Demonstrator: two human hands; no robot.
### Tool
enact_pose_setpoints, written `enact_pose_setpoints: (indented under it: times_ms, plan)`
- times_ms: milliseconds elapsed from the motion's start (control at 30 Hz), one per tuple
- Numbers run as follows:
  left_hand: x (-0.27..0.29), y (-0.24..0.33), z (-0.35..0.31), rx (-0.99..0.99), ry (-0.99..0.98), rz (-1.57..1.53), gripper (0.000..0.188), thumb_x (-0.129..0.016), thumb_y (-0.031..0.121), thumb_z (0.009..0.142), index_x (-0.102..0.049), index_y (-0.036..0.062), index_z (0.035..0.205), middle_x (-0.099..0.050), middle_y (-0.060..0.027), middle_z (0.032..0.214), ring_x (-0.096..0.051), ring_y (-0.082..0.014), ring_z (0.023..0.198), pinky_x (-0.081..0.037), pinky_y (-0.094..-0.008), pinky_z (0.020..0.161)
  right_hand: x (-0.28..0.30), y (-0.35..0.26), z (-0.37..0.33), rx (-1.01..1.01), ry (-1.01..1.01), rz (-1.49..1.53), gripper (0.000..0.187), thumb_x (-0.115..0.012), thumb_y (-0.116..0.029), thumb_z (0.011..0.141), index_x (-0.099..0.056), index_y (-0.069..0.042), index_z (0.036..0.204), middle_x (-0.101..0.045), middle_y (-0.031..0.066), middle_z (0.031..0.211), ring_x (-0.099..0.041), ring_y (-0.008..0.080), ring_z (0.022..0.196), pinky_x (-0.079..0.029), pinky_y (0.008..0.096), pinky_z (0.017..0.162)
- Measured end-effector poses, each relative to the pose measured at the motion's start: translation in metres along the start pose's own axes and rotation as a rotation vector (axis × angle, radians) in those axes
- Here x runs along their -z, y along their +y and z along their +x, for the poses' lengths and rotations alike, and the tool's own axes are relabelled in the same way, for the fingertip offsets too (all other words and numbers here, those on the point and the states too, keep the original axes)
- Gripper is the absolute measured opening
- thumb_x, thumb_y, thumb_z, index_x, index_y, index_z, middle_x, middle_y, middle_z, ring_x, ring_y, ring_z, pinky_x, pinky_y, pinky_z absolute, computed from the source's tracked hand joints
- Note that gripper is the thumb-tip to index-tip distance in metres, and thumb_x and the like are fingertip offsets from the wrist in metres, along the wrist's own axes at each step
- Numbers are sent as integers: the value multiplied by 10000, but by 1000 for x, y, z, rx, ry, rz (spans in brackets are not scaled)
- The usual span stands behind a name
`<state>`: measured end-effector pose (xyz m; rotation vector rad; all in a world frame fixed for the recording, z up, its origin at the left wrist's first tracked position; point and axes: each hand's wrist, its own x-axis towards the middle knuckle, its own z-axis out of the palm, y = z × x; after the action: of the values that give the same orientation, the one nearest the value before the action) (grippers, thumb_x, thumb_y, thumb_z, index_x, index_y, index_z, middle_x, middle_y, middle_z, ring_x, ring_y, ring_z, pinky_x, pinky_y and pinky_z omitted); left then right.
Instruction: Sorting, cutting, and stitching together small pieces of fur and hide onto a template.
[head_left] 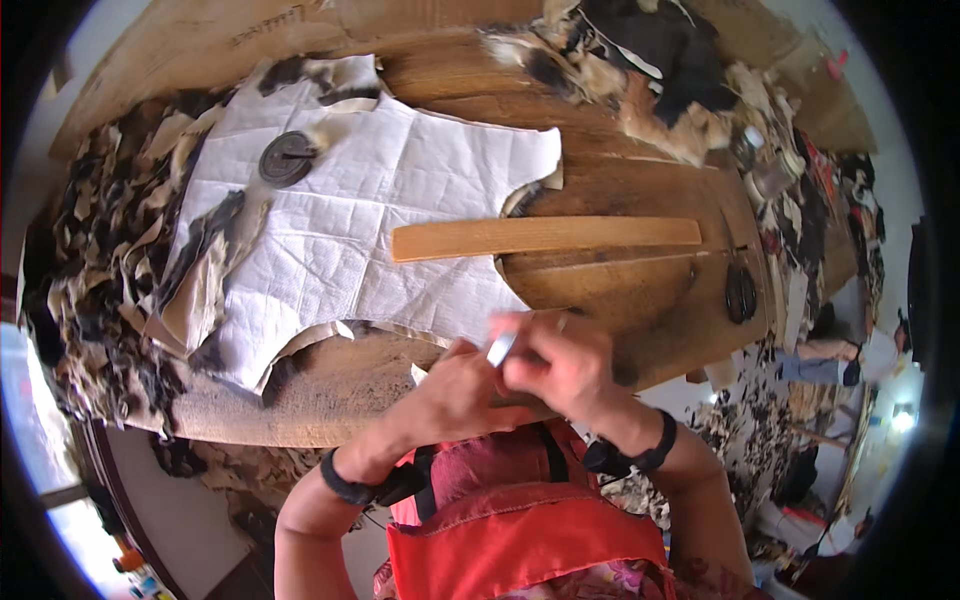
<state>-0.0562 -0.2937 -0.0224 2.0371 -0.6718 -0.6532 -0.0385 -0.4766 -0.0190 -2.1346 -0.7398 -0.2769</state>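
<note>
Close together at the near edge of the workbench, my left hand (455, 395) and my right hand (565, 365) are both closed, fingers curled and partly blurred. A small shiny pale piece (502, 348) shows between them; its kind cannot be made out. Beyond them, a white cloth panel (340, 240), cut with curved edges, lies flat over fur whose dark and tan edges peek out. A flat wooden strip (545, 238) rests across the panel's right end and the bench. Toward the far left, a round dark slotted weight (287, 160) sits on the cloth, with loose fur strips (205, 275) nearer me.
Fur scraps (100, 250) are heaped along the left of the wooden bench (640, 320). Black-handled scissors (740, 290) lie at its right. Fur pieces (650, 70) are piled at the far right, near a jar (770, 180). More scraps cover the floor at right.
</note>
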Motion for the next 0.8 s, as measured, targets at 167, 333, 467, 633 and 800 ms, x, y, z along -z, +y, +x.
enact_pose_setpoints:
  times_ms: [167,333,467,633,800]
  plan:
    - [-20,-28,-79,193,269,-100,453,-736,271,836,-624,50,1214,-705,-115,925,-666,-292,951,-492,-397,855,36,102,35,-250,-11,-231,315,-759,-152,800,-680,-23,1077,-667,122,970,-646,251,772,-535,329,690]
    - [-24,-22,-76,393,533,11,419,-725,178,817,-626,55,1205,-669,-131,1094,-644,-296,1000,-504,-398,818,70,162,37,-86,-182,-232,448,-829,-170,699,-655,-47,1093,-623,141,1025,-622,332,937,-526,375,797]
    - [-26,-18,-21,117,651,453,570,-693,224,830,-513,82,1351,-479,-170,1396,-449,-330,1296,-298,-497,1082,69,178,34,-32,-230,-206,529,-839,-180,663,-662,-102,1156,-582,134,1020,-607,316,919,-521,370,819]
    - [-44,-35,2,148,479,668,708,-555,510,892,-405,101,1449,-291,-177,1546,-249,-360,1440,-116,-576,1163,96,161,21,-160,89,-232,508,-848,-168,642,-684,-75,1114,-593,133,977,-627,286,860,-532,355,751]
    - [-52,-40,9,167,485,643,748,-475,632,884,-415,146,1450,-299,-155,1547,-226,-364,1449,-104,-583,1163,161,213,5,-421,321,-514,397,-834,-197,663,-686,-69,1009,-611,135,907,-621,334,837,-515,410,709]
